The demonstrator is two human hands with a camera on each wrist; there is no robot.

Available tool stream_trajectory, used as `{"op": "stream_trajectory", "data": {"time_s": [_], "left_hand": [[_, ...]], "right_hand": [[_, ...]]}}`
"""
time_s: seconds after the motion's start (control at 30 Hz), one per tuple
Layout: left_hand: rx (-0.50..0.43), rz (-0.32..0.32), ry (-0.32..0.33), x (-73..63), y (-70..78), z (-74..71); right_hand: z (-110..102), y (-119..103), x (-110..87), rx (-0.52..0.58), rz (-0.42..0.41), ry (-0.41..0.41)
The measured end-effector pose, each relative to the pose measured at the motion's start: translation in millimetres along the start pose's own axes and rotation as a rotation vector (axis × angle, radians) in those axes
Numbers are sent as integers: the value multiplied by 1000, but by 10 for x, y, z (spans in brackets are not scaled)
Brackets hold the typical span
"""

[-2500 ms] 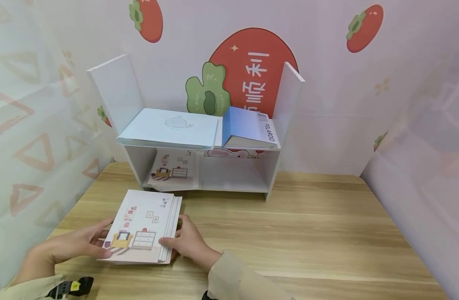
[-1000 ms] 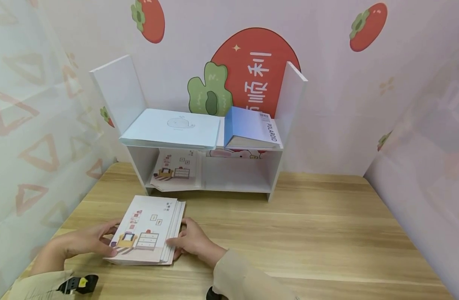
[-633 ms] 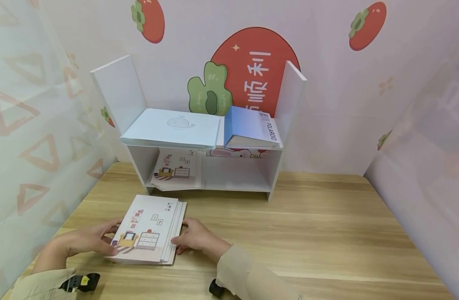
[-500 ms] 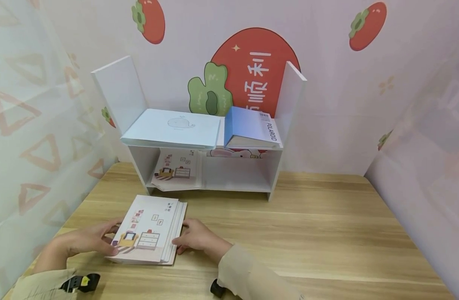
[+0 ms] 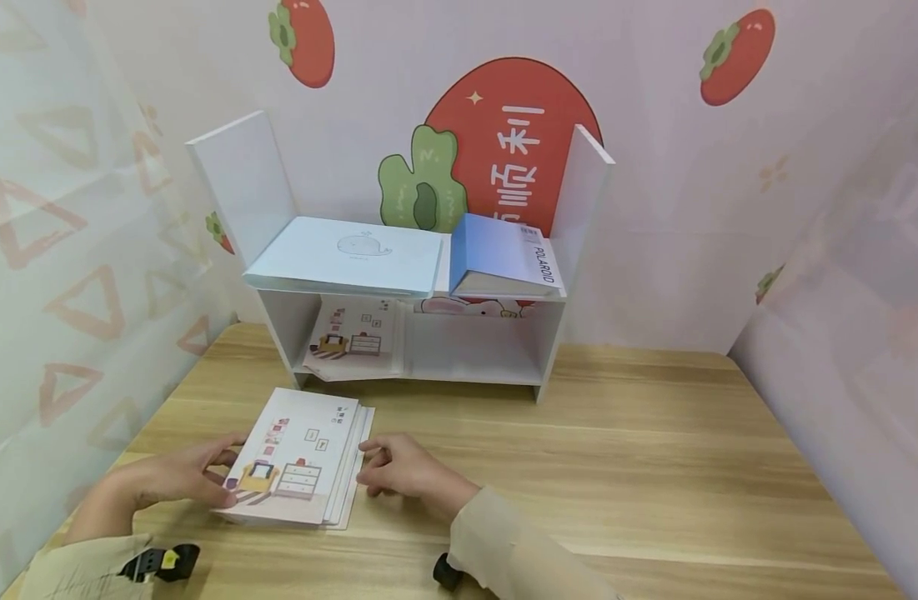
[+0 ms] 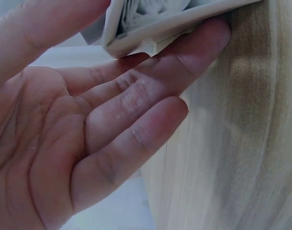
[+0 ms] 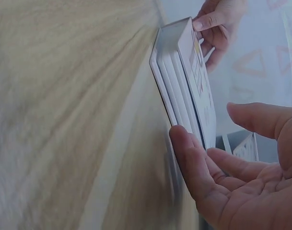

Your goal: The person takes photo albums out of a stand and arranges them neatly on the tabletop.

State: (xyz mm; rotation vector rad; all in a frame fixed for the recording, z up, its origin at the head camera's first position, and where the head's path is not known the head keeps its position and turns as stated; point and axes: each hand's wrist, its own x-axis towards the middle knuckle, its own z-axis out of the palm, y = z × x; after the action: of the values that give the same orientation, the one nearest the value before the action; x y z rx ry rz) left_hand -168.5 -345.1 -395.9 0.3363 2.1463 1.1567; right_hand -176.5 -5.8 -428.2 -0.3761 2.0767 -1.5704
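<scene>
A thick white photo album with a drawn armchair and drawers on its cover lies on the wooden table at the front left. My left hand holds its lower left corner, thumb on the cover and fingers at the edge beneath. In the left wrist view, the album's corner sits between thumb and fingers. Just off the right side is my right hand, fingers loosely bent and holding nothing. Seen from the right wrist, its thumb stands away from the cover while the fingertips are close to the layered page edges.
Behind stands a white two-level shelf. Its top bears a pale blue album with a whale and a blue POLAROID album. A matching white album lies in the lower left, jutting slightly over the front edge.
My right thumb has come off the album's right side and that hand has drawn a little to the right. The left hand keeps its hold; the album lies nearly as before.
</scene>
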Motion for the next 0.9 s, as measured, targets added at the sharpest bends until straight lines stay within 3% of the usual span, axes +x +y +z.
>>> {"op": "stream_trajectory", "data": {"time_s": [0.1,0.33,0.53,0.67,0.9], "left_hand": [[67,9,52,1,4,-3],[173,-12,281,14,52,-9],[216,108,471,101,155,2],[226,152,536,157,273,-4],[227,232,580,293,454,22]], "right_hand": [[-81,2,-8,-7,-28,23],[-288,-4,-29,-4,-84,107],[-472,-2,0,-7,-150,215],[-590,-45,-2,24,-192,254],[-722,-74,36,104,-234,337]]}}
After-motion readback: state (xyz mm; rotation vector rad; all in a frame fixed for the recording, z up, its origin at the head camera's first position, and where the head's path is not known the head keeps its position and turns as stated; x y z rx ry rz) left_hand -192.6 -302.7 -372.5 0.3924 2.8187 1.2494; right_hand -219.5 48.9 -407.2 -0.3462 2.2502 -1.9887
